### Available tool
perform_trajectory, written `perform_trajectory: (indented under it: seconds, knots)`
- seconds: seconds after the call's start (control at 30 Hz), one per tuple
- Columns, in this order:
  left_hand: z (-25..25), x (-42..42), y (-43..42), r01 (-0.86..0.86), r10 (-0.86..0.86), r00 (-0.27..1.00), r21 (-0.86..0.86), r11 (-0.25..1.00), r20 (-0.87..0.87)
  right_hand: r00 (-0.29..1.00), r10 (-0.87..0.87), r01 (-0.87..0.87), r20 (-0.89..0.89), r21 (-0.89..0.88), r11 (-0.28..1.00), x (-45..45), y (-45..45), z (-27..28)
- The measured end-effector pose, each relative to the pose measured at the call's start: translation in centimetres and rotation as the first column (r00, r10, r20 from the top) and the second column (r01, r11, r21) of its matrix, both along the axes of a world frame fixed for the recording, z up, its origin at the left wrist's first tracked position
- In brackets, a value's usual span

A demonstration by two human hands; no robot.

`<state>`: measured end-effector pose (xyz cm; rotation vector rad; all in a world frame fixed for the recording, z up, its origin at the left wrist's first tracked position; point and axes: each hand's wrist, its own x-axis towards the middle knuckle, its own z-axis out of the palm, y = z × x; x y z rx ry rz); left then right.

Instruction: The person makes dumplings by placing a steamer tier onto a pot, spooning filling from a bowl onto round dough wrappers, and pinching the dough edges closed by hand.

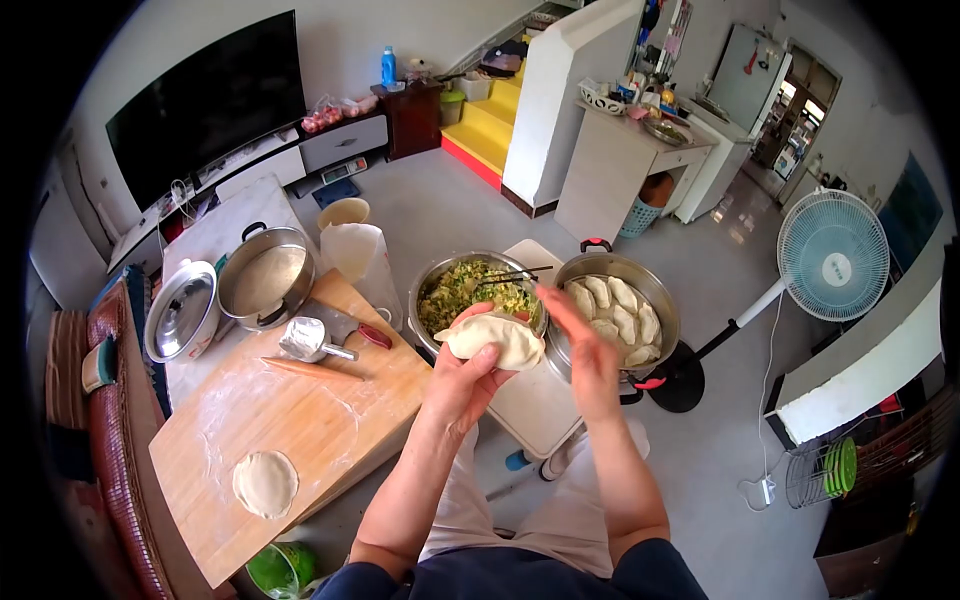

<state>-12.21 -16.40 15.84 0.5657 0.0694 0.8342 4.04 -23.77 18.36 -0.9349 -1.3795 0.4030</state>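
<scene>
We are holding one big filled dumpling [492,342] in the left hand [458,388], above the near side of the bowl [414,300]. Probably we are having it there because the filling [450,292] is lying just under it, so small crumbs would be falling back inside. The dark chopsticks [528,270] are resting across the bowl, maybe so that they are staying clean of the desk and near to our fingers. On our right, the pot [668,305] is standing beside the bowl, and several shaped dumplings [626,324] are lying in it; we judge that this closeness is making the carrying short. The white desk [530,400] is reaching below the bowl, between our knees and the pot.

On our left, the wooden board [385,405] is giving a wide, floury surface, and one flat dough round [265,484] is lying alone near its outer corner. The rolling pin [312,369] and the metal scoop [303,338] are lying together at the far part, seemingly to leave room for the dough.

About the pose, our left palm is turning upward and is cradling the dumpling from below, with the thumb pressing at its near side. Our right hand [592,355] is opening beside it, the fingers stretching forward and not closing on anything. We cannot tell if it is touching the dumpling's end. Both forearms are reaching forward from bent elbows, and the hands are being near each other, not clasped.
</scene>
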Motion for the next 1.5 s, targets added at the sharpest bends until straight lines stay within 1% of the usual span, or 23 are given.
perform_trajectory:
  seconds: [0.07, 0.1, 0.33, 0.43, 0.53, 0.57, 0.6, 0.63, 0.7, 0.8, 0.87, 0.93, 1.0, 1.03, 1.07, 1.1, 1.13, 1.2, 1.23, 1.33, 1.37, 1.47, 1.5]
  knots:
    - [0.1, -0.1, -0.9, -0.002, 0.002, 1.0, -0.008, 1.0, 0.001, 0.991, -0.062, 0.058, 0.118, 0.036, 0.998, -1.3, -0.6, -0.2]
    - [0.1, -0.2, -1.4, -0.002, 0.002, 1.0, -0.014, 1.0, -0.001, 0.99, -0.119, 0.117, 0.078, 0.027, 0.993, -2.5, -0.8, 0.3]
    - [-0.3, -0.2, -3.6, -0.004, 0.003, 1.0, -0.021, 1.0, -0.026, 0.91, -0.316, 0.279, 0.268, 0.165, 0.946, -3.2, -0.7, -1.3]
    - [-0.5, 0.0, -3.7, -0.002, 0.002, 1.0, -0.085, 0.996, -0.01, 0.997, -0.014, 0.011, -0.071, -0.048, 0.999, -2.6, -1.4, -1.1]
    - [-0.2, 0.0, -3.7, 0.092, -0.086, 0.995, -0.135, 0.987, 0.048, 0.946, 0.093, -0.121, -0.31, -0.075, 0.99, -2.3, -1.7, -1.4]
    - [-0.6, 0.1, -3.5, 0.135, -0.128, 0.99, -0.126, 0.983, 0.062, 0.927, 0.105, -0.178, -0.359, -0.178, 0.968, -1.8, -1.8, -1.8]
    - [-1.3, -0.1, -3.3, 0.163, -0.154, 0.985, -0.119, 0.979, 0.078, 0.941, 0.118, -0.223, -0.318, -0.321, 0.92, -1.4, -1.9, -1.3]
    - [-2.4, 0.0, -3.4, 0.072, -0.072, 0.993, -0.002, 0.997, -0.093, 0.942, 0.173, -0.279, -0.288, -0.383, 0.88, -1.0, -1.9, -1.2]
    - [-3.5, -1.3, -3.8, 0.034, -0.019, 0.971, 0.059, 0.998, -0.237, 0.945, 0.252, -0.324, -0.209, -0.496, 0.806, -0.7, -1.5, -2.5]
    - [-6.0, -4.2, -3.3, 0.097, -0.03, 0.898, 0.13, 0.987, -0.439, 0.886, 0.34, -0.464, -0.317, -0.618, 0.634, -2.2, -0.3, -5.3]
    - [-6.6, -6.6, -3.0, 0.122, -0.01, 0.838, 0.168, 0.978, -0.545, 0.87, 0.381, -0.49, -0.313, -0.636, 0.596, -3.8, 1.3, -8.0]
    - [-7.6, -8.9, -2.3, 0.071, 0.092, 0.778, 0.233, 0.97, -0.621, 0.849, 0.39, -0.526, -0.357, -0.644, 0.555, -6.3, 2.9, -10.5]
    - [-8.9, -12.0, -1.0, 0.081, 0.128, 0.715, 0.263, 0.961, -0.687, 0.702, 0.347, -0.706, -0.622, -0.542, 0.457, -8.4, 5.1, -14.8]
    - [-9.8, -14.0, -0.2, 0.087, 0.134, 0.64, 0.244, 0.966, -0.756, 0.611, 0.298, -0.779, -0.733, -0.49, 0.392, -10.0, 6.1, -16.1]
    - [-10.7, -15.9, 0.7, 0.048, 0.145, 0.568, 0.208, 0.977, -0.81, 0.516, 0.236, -0.838, -0.823, -0.43, 0.335, -11.2, 7.1, -17.5]
    - [-11.9, -17.7, 1.4, -0.075, 0.245, 0.54, 0.244, 0.967, -0.805, 0.49, 0.182, -0.859, -0.853, -0.436, 0.27, -12.3, 8.2, -18.2]
    - [-11.7, -19.8, 1.9, -0.229, 0.268, 0.509, 0.171, 0.958, -0.818, 0.496, 0.179, -0.859, -0.849, -0.451, 0.241, -13.6, 9.5, -19.3]
    - [-14.1, -23.8, 3.4, -0.35, 0.293, 0.431, 0.141, 0.926, -0.853, 0.523, 0.185, -0.85, -0.832, -0.492, 0.192, -15.8, 12.7, -22.5]
    - [-14.8, -25.9, 3.6, -0.386, 0.314, 0.406, 0.15, 0.91, -0.858, 0.566, 0.174, -0.813, -0.806, -0.51, 0.279, -17.4, 13.7, -23.6]
    - [-17.0, -28.8, 3.9, -0.472, 0.289, 0.384, 0.082, 0.878, -0.877, 0.85, 0.331, -0.526, -0.41, -0.621, 0.581, -21.1, 17.5, -27.8]
    - [-17.8, -29.3, 3.9, -0.495, 0.264, 0.386, 0.043, 0.868, -0.884, 0.938, 0.31, -0.34, -0.157, -0.603, 0.721, -21.9, 18.6, -30.2]
    - [-22.6, -30.1, 4.7, -0.521, 0.377, 0.375, 0.144, 0.842, -0.847, 0.898, 0.345, -0.139, 0.272, -0.569, 0.811, -22.8, 19.1, -29.6]
    - [-23.7, -30.1, 5.2, -0.552, 0.403, 0.361, 0.156, 0.819, -0.841, 0.888, 0.328, -0.11, 0.322, -0.543, 0.832, -22.8, 19.0, -28.8]
